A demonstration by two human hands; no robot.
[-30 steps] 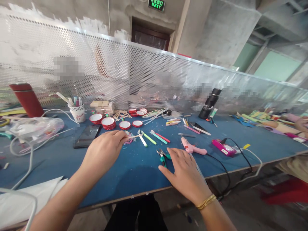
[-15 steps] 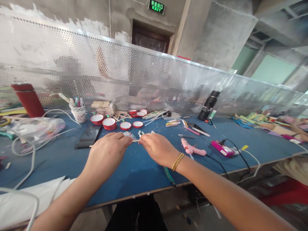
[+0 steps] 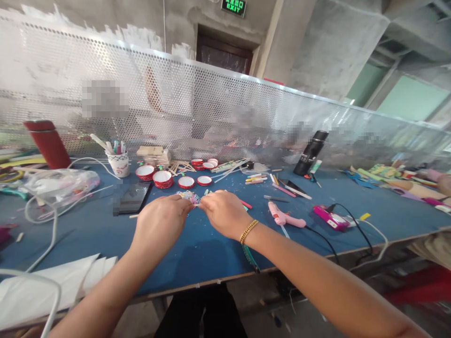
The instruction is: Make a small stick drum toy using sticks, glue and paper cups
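Note:
My left hand (image 3: 160, 219) and my right hand (image 3: 225, 212) meet above the middle of the blue table, fingertips almost touching. Both are closed in a pinch on a thin pale stick (image 3: 196, 205), of which only a short piece shows between them. Just beyond the fingers lies a small heap of colourful beads (image 3: 188, 194), partly covered by my hands. Past it stand small red dishes with white insides, among them a stack (image 3: 162, 179) and a single dish (image 3: 186, 182). A dark phone-like slab (image 3: 135, 198) lies left of my left hand.
A pink glue gun (image 3: 285, 217) with a black cord lies right of my right hand, near a magenta box (image 3: 331, 218). At the back stand a red bottle (image 3: 47, 143), a cup of pens (image 3: 119, 164) and a black bottle (image 3: 310, 152). A perforated metal screen (image 3: 211, 112) runs behind.
My right hand has shifted slightly left, closer to my left hand, so less of the stick shows between them. The view has turned a little, and a red pen-like item now shows beside my right hand.

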